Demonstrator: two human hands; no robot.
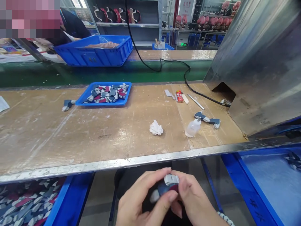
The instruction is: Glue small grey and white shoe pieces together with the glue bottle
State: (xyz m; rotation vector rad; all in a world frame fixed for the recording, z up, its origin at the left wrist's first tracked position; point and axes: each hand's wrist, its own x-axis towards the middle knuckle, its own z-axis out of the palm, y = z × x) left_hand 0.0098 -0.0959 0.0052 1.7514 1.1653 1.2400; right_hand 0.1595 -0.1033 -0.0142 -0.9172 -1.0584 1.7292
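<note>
Below the table's front edge, my left hand (143, 197) and my right hand (191, 196) come together around a small blue-grey, white and dark red moulded piece (163, 188). Fingers and thumbs of both hands press on it, hiding part of its shape. On the table above lie a crumpled white tissue (156, 128) and a small clear squeeze bottle (192, 127) with a thin nozzle. Behind the bottle rest blue-grey and white pieces (213, 122) like the held one.
A blue tray (103, 104) of similar pieces stands on the table (113, 135), one piece (67, 104) beside it. Blue bins flank my lap, left (70, 197) and right (249, 188). A metal housing (261, 72) and black cable (204, 94) occupy the right. Another person's sleeve (72, 25) shows beyond.
</note>
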